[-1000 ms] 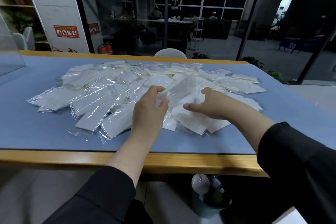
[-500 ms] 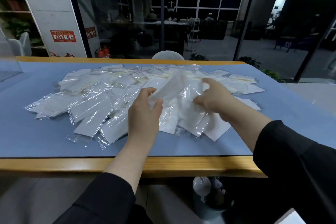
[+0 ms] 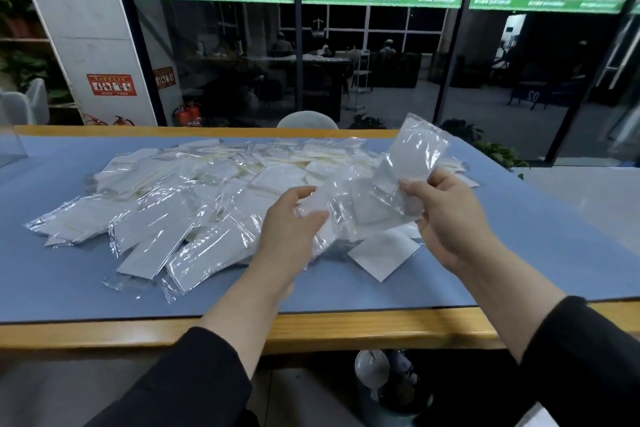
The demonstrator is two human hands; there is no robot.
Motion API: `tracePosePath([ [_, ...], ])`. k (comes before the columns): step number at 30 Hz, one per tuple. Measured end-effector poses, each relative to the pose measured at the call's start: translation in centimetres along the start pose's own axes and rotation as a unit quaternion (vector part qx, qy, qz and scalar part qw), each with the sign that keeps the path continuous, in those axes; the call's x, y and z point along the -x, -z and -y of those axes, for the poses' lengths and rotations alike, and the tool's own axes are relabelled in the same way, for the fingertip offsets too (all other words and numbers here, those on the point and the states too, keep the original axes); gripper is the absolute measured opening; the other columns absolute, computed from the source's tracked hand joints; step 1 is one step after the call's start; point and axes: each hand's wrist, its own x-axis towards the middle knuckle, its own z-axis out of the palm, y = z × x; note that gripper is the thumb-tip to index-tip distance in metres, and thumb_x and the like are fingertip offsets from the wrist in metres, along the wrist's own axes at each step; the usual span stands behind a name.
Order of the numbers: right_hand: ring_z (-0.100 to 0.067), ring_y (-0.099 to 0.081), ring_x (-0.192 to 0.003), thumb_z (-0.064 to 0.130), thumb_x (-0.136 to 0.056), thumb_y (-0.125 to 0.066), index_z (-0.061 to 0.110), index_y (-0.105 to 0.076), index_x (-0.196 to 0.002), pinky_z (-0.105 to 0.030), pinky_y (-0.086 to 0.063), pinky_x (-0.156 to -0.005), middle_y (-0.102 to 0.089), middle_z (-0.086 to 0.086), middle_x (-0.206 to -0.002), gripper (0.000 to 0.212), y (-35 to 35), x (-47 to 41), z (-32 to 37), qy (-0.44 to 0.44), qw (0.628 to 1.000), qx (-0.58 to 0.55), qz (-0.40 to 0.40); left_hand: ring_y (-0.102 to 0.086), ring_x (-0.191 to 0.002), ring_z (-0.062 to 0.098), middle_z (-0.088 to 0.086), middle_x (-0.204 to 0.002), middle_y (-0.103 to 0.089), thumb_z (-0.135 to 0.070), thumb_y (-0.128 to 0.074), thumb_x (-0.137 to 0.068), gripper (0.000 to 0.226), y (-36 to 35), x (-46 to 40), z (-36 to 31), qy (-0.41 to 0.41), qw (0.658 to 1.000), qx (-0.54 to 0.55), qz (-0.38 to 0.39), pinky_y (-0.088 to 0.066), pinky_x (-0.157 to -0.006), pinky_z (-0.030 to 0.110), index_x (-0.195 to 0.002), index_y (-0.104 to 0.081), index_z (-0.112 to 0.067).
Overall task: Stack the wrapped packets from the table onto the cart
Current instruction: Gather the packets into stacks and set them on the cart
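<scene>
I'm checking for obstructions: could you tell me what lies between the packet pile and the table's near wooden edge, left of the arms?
In the head view, only bare blue mat lies between the packet pile and the wooden edge.

The room is dim, with soft light from above making shiny spots on the clear plastic wrapped packets (image 3: 166, 204), dark glass walls (image 3: 381, 55) showing reflections, straight lines bending at the edges, and both hands slightly blurry.

Black long sleeves (image 3: 194, 381), bare hands.
</scene>
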Motion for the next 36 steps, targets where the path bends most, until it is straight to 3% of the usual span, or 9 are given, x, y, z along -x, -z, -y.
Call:
tracePosePath([
  [5,-0.024,-0.063,-0.082,0.009,-0.094,-0.065,0.022,-0.072,-0.090,-0.039,-0.050,-0.079,-0.073,-0.003,-0.091,0.016,-0.7,0.3,-1.9,0.005,0.998,0.049,-0.041,-0.063,-0.089,0.007,-0.006,-0.102,-0.069,-0.050,-0.060,-0.097,0.024,-4.5,1.1,-0.3,0.058,0.997,0.056,0.014,-0.045,-0.072,0.024,-0.106,-0.068,-0.029],
  [14,-0.017,-0.058,-0.081,0.020,-0.093,-0.058,0.015,-0.072,-0.100,-0.041,-0.050,-0.073,-0.073,-0.013,-0.098,0.016,2.3,-1.3,-0.1,0.082,0.977,0.145,-0.135,-0.068,-0.079,0.000,-0.008,-0.098,-0.072,-0.013,-0.066,-0.095,0.025,-4.5,1.0,-0.1,-0.009,0.999,0.006,0.031,-0.052,-0.063,0.013,-0.110,-0.064,-0.034],
  [16,-0.021,-0.059,-0.080,0.021,-0.095,-0.059,0.011,-0.069,-0.101,-0.045,-0.053,-0.075,-0.072,-0.013,-0.098,0.015,3.8,-1.8,1.8,0.136,0.959,0.235,-0.077,-0.066,-0.082,-0.009,-0.011,-0.107,-0.071,-0.012,-0.065,-0.097,0.029,-3.7,0.7,0.1,-0.032,0.998,-0.014,0.047,-0.050,-0.069,0.008,-0.119,-0.062,-0.031],
  [20,-0.006,-0.047,-0.066,0.009,-0.095,-0.063,0.018,-0.065,-0.078,-0.015,-0.037,-0.061,-0.058,0.009,-0.075,0.019,5.6,-1.1,3.9,0.143,0.859,0.468,0.151,-0.065,-0.077,-0.011,-0.014,-0.103,-0.073,-0.010,-0.061,-0.098,0.030,-3.1,0.7,0.4,-0.015,0.999,-0.013,0.048,-0.046,-0.063,0.007,-0.121,-0.065,-0.029],
  [24,0.001,-0.054,-0.085,0.014,-0.087,-0.069,0.030,-0.067,-0.082,-0.013,-0.039,-0.071,-0.056,0.018,-0.088,0.017,4.6,-0.7,2.4,0.127,0.796,0.558,0.198,-0.064,-0.073,0.002,-0.003,-0.091,-0.076,-0.009,-0.055,-0.099,0.028,-3.2,1.1,-0.1,-0.011,0.999,0.001,0.050,-0.049,-0.060,0.012,-0.104,-0.073,-0.030],
  [27,0.004,-0.048,-0.104,0.021,-0.082,-0.079,0.037,-0.057,-0.090,-0.011,-0.036,-0.084,-0.049,0.016,-0.106,0.028,3.8,-0.7,-0.5,0.179,0.820,0.518,0.166,-0.056,-0.078,0.006,0.003,-0.086,-0.068,-0.031,-0.055,-0.101,0.020,-3.2,1.1,0.1,-0.029,0.997,-0.017,0.068,-0.049,-0.069,0.023,-0.095,-0.074,-0.028],
  [31,0.009,-0.043,-0.127,0.026,-0.078,-0.086,0.047,-0.040,-0.130,-0.017,-0.038,-0.105,-0.045,0.016,-0.137,0.072,3.5,-0.6,-2.5,0.131,0.897,0.390,0.162,-0.054,-0.077,0.013,0.016,-0.081,-0.060,-0.080,-0.042,-0.087,0.079,-3.1,1.3,0.5,-0.073,0.989,-0.057,0.116,-0.048,-0.073,0.035,-0.102,-0.066,-0.007],
  [34,0.000,-0.057,-0.108,0.024,-0.082,-0.083,0.045,-0.055,-0.124,-0.015,-0.046,-0.095,-0.060,0.012,-0.120,0.055,3.3,-0.5,-2.7,0.110,0.899,0.392,0.161,-0.055,-0.071,0.012,0.024,-0.084,-0.063,-0.086,-0.036,-0.084,0.090,-3.2,1.7,0.5,-0.126,0.987,-0.049,0.083,-0.047,-0.069,0.034,-0.098,-0.066,-0.003],
  [36,0.001,-0.058,-0.096,0.019,-0.084,-0.080,0.040,-0.063,-0.108,-0.014,-0.045,-0.084,-0.065,0.016,-0.108,0.036,3.0,-0.3,-2.4,0.143,0.895,0.398,0.139,-0.060,-0.077,0.004,-0.005,-0.083,-0.071,-0.084,-0.034,-0.086,0.072,-3.1,2.0,0.5,-0.183,0.982,-0.044,0.011,-0.050,-0.075,0.028,-0.087,-0.072,-0.023],
])
